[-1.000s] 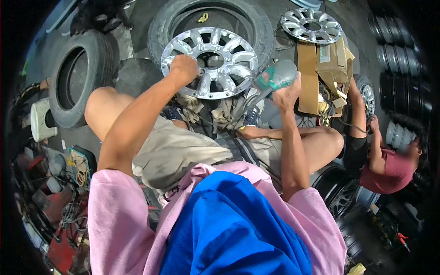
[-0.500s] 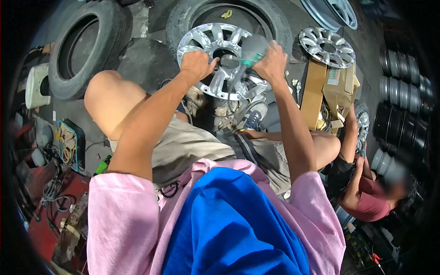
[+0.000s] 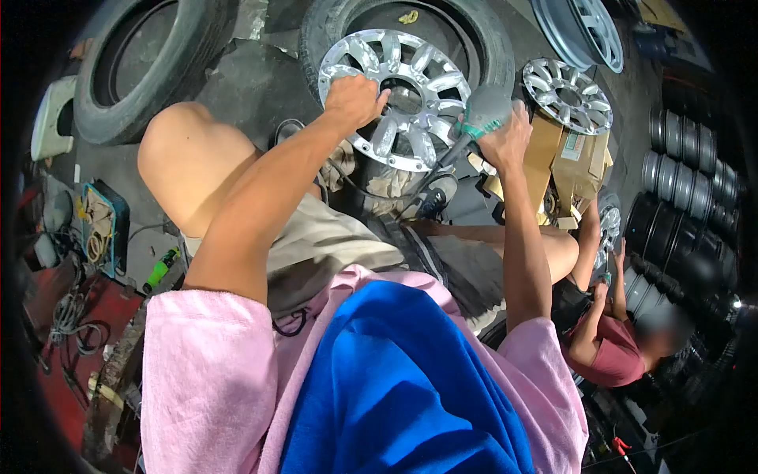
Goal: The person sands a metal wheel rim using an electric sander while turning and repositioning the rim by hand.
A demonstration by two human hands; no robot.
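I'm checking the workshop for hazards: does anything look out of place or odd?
Yes: at the left, grey cords lie in a loose tangle on a red surface, looking untidy rather than neatly coiled. I see no obvious damage to the wheel by the left hand.

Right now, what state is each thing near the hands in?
Left hand: curled onto the large silver spoked metal disc.
Large silver spoked metal disc: spoked face showing, overlapping the wide black rubber tyre in view.
Wide black rubber tyre: yellow scrap inside its ring.
Right hand: closed around the grey-and-green power tool.
Grey-and-green power tool: held; running or not, cannot tell.
Second silver spoked disc: spoked face showing, untouched.
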